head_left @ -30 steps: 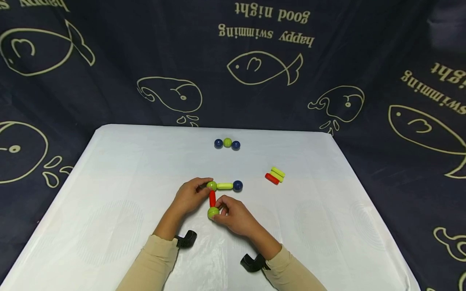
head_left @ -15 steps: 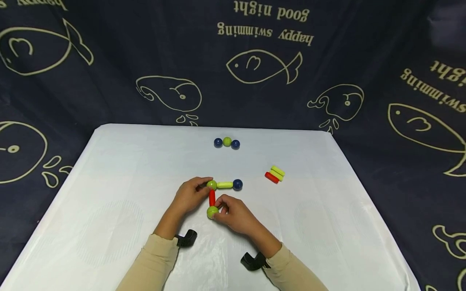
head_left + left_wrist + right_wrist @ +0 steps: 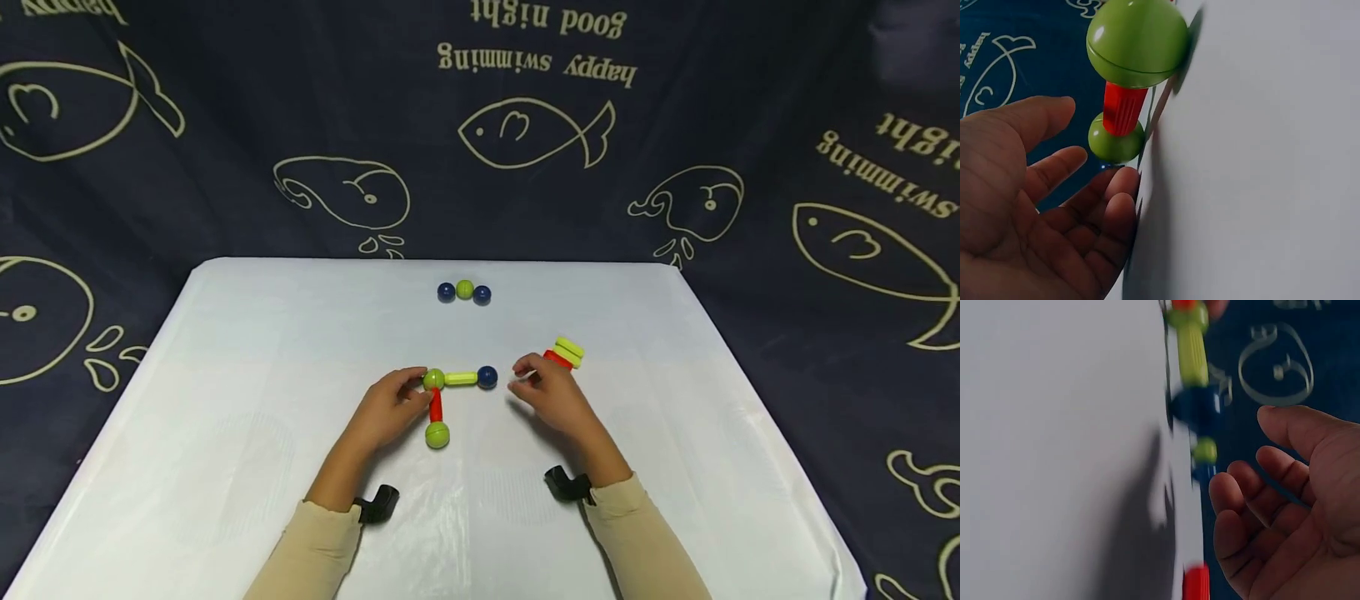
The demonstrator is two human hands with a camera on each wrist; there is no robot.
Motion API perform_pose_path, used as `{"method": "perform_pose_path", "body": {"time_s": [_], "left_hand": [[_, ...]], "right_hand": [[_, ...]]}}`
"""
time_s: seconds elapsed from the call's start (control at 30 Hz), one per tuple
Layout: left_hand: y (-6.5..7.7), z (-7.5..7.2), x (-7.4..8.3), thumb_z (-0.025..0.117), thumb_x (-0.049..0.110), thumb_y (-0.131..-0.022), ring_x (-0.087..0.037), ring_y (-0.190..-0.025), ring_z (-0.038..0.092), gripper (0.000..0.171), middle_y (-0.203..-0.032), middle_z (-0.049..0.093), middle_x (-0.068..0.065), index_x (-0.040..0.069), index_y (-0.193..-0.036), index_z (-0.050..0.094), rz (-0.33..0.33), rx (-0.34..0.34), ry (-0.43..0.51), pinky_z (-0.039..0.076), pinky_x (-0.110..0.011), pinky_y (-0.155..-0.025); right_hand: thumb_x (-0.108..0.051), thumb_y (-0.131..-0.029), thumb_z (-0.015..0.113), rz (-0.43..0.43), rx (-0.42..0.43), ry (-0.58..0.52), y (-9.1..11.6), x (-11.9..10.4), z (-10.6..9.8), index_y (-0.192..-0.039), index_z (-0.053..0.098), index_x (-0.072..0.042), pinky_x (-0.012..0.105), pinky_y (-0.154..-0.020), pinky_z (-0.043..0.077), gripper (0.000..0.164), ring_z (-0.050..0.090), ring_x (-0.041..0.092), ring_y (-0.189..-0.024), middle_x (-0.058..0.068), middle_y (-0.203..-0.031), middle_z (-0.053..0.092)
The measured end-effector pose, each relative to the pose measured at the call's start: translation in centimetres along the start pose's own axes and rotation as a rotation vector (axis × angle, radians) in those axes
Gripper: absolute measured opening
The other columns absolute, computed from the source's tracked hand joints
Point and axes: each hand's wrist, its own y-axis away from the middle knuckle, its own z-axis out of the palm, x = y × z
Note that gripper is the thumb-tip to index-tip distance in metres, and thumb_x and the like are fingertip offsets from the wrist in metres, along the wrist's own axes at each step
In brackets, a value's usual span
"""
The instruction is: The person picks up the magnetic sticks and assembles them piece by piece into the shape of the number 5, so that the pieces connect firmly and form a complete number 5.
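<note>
Right hand (image 3: 557, 398) now near loose sticks (image 3: 567, 356)

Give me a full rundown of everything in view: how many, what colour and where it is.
Joined green balls: two, green, corner and near end of an L shape
Joined red rod: one, red, between those two
Joined blue ball: one, dark blue, right end of the L
Joined yellow rod: one, yellow-green, between corner and blue ball
Loose rods: three, two yellow-green, one red, beyond the right hand
Loose balls: three, green between two blue, far edge
Table: one, white, underneath
Backdrop: one, dark blue, behind
Wrist devices: two, black, at the wrists
Sleeves: two, beige, forearms
Left hand: one, bare, beside corner ball
Right hand: one, bare, right of blue ball
</note>
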Motion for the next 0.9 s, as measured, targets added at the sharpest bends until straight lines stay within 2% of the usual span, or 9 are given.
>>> {"method": "perform_pose_path", "body": {"time_s": [0.13, 0.37, 0.6, 0.73, 0.9], "left_hand": [[1.8, -0.2, 0.2, 0.07, 0.02, -0.093, -0.019, -0.095, 0.06, 0.043, -0.118, 0.065, -0.008, 0.008, -0.133, 0.061, -0.012, -0.015, -0.003, 0.048, -0.044, -0.088], [4.2, 0.1, 0.2, 0.075, 0.018, -0.089, -0.014, -0.089, 0.059, 0.032, -0.104, 0.068, -0.002, 0.008, -0.119, 0.068, 0.034, -0.054, 0.051, 0.049, -0.035, -0.08], [4.7, 0.8, -0.5, 0.079, 0.016, -0.086, -0.015, -0.086, 0.06, 0.031, -0.101, 0.068, 0.002, 0.009, -0.114, 0.069, 0.112, -0.048, 0.1, 0.049, -0.029, -0.074], [4.7, 1.1, -0.6, 0.081, 0.018, -0.084, -0.015, -0.086, 0.059, 0.031, -0.1, 0.067, 0.005, 0.01, -0.112, 0.07, 0.167, -0.042, 0.066, 0.049, -0.029, -0.074], [4.7, 1.5, -0.7, 0.081, 0.017, -0.084, -0.013, -0.082, 0.057, 0.028, -0.093, 0.064, 0.008, 0.015, -0.11, 0.071, 0.202, -0.023, 0.013, 0.048, -0.028, -0.073]], "right_hand": [[-0.016, -0.092, 0.072, 0.025, 0.055, 0.069, -0.1, 1.8, -2.0, -0.112, 0.065, -0.003, 0.039, -0.075, 0.051, 0.024, 0.065, 0.023, -0.091, 0.009, -0.104, 0.066], [-0.013, -0.093, 0.071, 0.044, 0.135, 0.145, 0.2, 3.9, -3.9, -0.112, 0.067, -0.003, 0.04, -0.07, 0.048, 0.022, 0.064, 0.028, -0.094, 0.012, -0.11, 0.067], [-0.012, -0.092, 0.071, 0.068, 0.144, 0.172, 0.0, 5.1, -4.2, -0.116, 0.065, 0.0, 0.046, -0.077, 0.048, 0.027, 0.063, 0.031, -0.095, 0.014, -0.105, 0.065], [-0.01, -0.091, 0.072, 0.056, 0.123, 0.185, -0.2, 5.4, -4.0, -0.116, 0.065, 0.001, 0.047, -0.083, 0.048, 0.028, 0.061, 0.031, -0.095, 0.015, -0.106, 0.064], [-0.008, -0.089, 0.074, 0.041, 0.121, 0.206, -0.3, 5.3, -3.7, -0.115, 0.064, 0.004, 0.048, -0.086, 0.048, 0.031, 0.06, 0.033, -0.098, 0.019, -0.11, 0.063]]}}
